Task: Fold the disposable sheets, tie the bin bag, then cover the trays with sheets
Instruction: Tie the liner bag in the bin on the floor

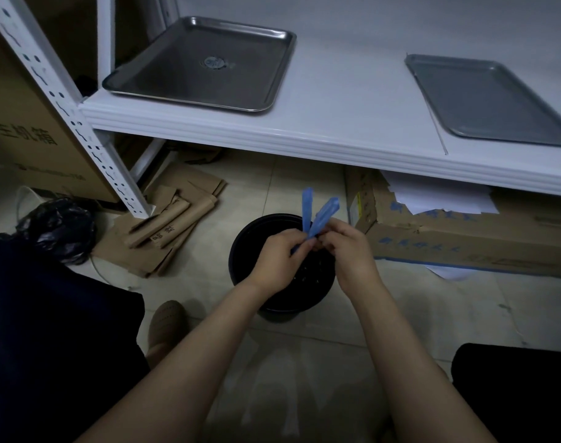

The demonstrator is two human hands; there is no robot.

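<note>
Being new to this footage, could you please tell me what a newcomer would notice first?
The left hand and right hand meet at centre, both pinching bright blue plastic strips above a black bin on the floor. Behind them, a left tray and a right tray lie uncovered on the white shelf.

In front of me a white shelf (304, 135) stands against a pale wall (400, 20); flattened cardboard (177, 219) and a cardboard box (464, 247) lie on the dim tiled floor (432, 314).

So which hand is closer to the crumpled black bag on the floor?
Left. The left hand is right of the black bag, over the bin; the right hand is farther right, past the blue strips.
</note>
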